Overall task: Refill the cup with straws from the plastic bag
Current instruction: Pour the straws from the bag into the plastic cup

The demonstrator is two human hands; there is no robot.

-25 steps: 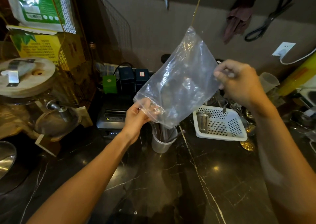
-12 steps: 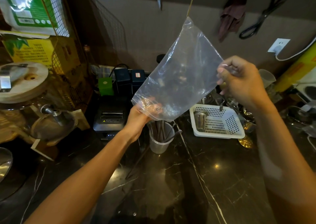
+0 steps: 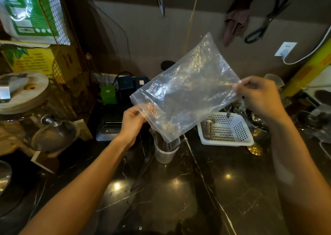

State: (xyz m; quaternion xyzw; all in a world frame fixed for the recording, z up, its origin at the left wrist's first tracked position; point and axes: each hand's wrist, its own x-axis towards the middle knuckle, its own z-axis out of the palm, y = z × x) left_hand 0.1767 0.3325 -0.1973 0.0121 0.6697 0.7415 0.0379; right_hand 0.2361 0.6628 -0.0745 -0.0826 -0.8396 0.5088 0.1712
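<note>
The plastic bag (image 3: 186, 95), seemingly emptied, is being pinched by the left hand (image 3: 133, 122) and right hand (image 3: 258, 95) above the cup (image 3: 165, 149) of straws (image 3: 167, 144), best shaken gently.

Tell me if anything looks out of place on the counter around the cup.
One dark straw lies loose on the black counter, just left of the cup, rather than standing in it with the others. The plastic bag, held by the left hand and right hand, looks empty.
</note>
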